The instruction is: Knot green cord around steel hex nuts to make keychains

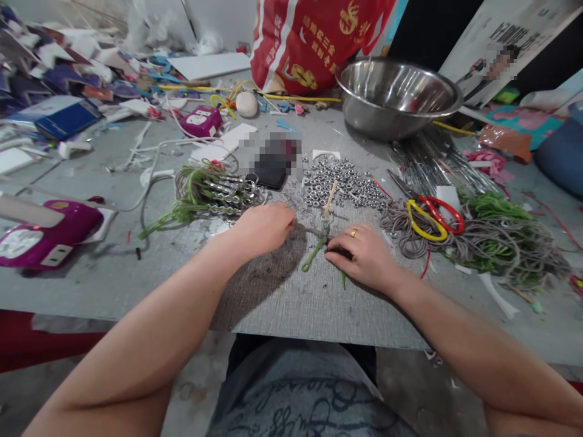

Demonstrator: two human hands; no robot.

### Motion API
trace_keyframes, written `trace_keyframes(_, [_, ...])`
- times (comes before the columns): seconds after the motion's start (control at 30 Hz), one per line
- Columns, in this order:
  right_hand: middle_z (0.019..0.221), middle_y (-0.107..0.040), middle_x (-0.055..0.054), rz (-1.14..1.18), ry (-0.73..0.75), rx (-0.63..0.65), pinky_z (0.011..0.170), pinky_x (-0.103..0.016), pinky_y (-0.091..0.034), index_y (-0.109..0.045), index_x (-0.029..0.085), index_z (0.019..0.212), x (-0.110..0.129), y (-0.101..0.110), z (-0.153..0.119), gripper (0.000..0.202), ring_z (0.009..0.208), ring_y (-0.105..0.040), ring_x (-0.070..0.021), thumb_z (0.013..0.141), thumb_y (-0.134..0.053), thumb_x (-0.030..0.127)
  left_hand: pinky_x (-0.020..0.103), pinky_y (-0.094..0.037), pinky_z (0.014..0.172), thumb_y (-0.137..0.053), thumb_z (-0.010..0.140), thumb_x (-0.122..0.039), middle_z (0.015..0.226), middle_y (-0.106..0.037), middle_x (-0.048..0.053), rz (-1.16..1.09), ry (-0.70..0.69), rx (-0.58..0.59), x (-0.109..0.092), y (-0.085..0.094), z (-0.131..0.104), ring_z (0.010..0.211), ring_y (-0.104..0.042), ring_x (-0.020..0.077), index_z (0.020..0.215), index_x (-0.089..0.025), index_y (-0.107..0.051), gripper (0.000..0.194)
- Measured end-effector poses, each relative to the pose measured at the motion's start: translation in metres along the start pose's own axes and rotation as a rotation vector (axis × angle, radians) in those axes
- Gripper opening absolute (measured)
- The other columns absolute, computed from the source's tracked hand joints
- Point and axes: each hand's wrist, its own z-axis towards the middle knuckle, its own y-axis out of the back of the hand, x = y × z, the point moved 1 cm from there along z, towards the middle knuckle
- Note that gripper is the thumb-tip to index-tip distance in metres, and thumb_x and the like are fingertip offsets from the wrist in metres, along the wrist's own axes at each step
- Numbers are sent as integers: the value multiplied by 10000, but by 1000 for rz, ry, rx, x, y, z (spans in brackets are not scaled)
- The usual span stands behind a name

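Fingers curled together, my left hand (268,229) pinches the end of a thin grey cord that runs right to a small upright holder (326,230). My right hand (362,255), with a ring on one finger, is closed at the holder's right side, its fingertips on the cord there. A green cord loop (310,256) hangs from the holder towards me, and a short green end lies below my right hand. Just behind are many small metal rings (341,182) and a wooden stick (331,195).
Left of centre lies a bundle of green cords with metal pieces (214,191), near a dark phone (271,164). At right are scissors (432,218) on grey and green cords (501,237). A steel bowl (398,100), red bag (305,48) and purple power strip (54,233) surround them.
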Motion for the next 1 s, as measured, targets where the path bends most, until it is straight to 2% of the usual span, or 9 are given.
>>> trace_keyframes(0.07, [709,-623,-34,13,-5,-20,685,-314,-335,-623,188,792,-1,1,0,178,726,-542,-178,844,-534,333,236,-384,540,-460,782,-158,683,-588,16,-158,16,-62,-1,2,1,621,-549,130,703,-162,-555,123])
trace_keyframes(0.13, [689,-620,-28,27,-11,-48,681,-311,-337,-620,192,787,-1,3,-1,172,715,-542,-174,848,-523,321,218,-377,504,-482,782,-180,577,-545,-18,-448,43,-89,-4,5,2,539,-516,102,691,-167,-536,105])
trace_keyframes(0.27, [691,-631,-26,47,-16,-131,697,-306,-342,-618,188,780,-1,6,-1,219,710,-544,-164,869,-487,339,199,-405,440,-466,819,-188,500,-501,-46,-1141,147,9,-18,3,3,428,-486,70,706,-174,-476,113])
trace_keyframes(0.37, [686,-634,-26,50,-23,-168,686,-303,-330,-620,181,767,2,7,0,305,689,-544,-160,879,-459,414,189,-435,445,-457,829,-155,500,-505,-50,-1384,186,56,-29,-4,3,424,-498,57,706,-171,-462,124])
trace_keyframes(0.53, [627,-618,-21,5,-55,-143,653,-305,-292,-625,192,716,9,6,2,457,641,-532,-158,873,-380,544,165,-413,409,-492,816,-161,468,-478,-66,-1442,179,32,-38,-12,4,398,-490,49,687,-165,-478,131])
trace_keyframes(0.67, [600,-624,-16,-28,-81,-134,648,-316,-268,-623,193,657,14,5,3,489,616,-528,-153,865,-381,563,159,-385,399,-509,802,-152,442,-473,-64,-1416,189,5,-43,-13,3,398,-480,51,668,-160,-491,135])
trace_keyframes(0.87, [602,-622,-2,56,-117,-122,647,-304,-283,-618,196,678,12,1,3,367,609,-537,-141,885,-426,431,173,-396,425,-508,797,-155,467,-484,-62,-1429,202,9,-46,-12,3,417,-484,56,678,-161,-491,121])
trace_keyframes(1.0, [602,-606,7,99,-127,-131,652,-301,-293,-586,191,673,9,1,2,240,601,-531,-136,852,-479,310,177,-400,436,-503,799,-175,457,-481,-58,-1392,203,23,-46,-12,3,427,-492,63,687,-164,-489,114])
